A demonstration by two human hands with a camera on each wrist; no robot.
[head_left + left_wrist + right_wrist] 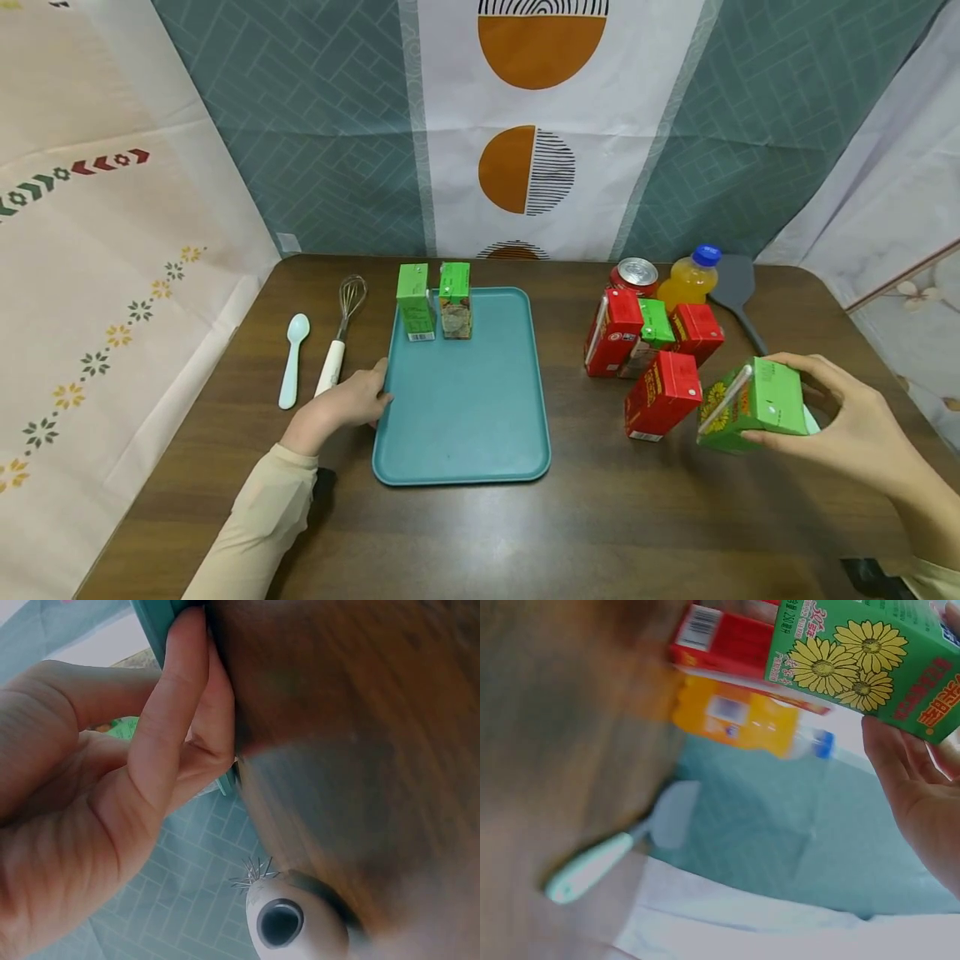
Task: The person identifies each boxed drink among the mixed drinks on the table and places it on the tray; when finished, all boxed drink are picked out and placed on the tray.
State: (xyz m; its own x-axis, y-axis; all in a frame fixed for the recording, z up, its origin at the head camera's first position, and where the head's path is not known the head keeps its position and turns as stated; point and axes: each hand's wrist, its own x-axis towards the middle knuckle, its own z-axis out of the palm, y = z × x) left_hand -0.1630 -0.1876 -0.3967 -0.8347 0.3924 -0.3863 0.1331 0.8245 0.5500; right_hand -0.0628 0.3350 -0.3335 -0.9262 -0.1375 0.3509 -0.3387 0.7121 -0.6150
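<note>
At the right of the table, my right hand (862, 421) grips a green drink carton (776, 396) between thumb and fingers. The carton is tilted, and yellow flowers show on its side in the right wrist view. Several red cartons (663, 396) stand just left of it, around another green carton (647, 342). My left hand (348, 402) holds the left rim of a teal tray (465, 425), its fingers bent at the edge in the left wrist view. Two green cartons (415, 302) stand upright side by side at the tray's back left.
Left of the tray lie a whisk (332, 367) with a white handle and a pale blue spoon (292, 367). Behind the red cartons are a can (637, 273) and an orange drink bottle (684, 282) with a blue cap. A grey turner (735, 283) lies at the back right.
</note>
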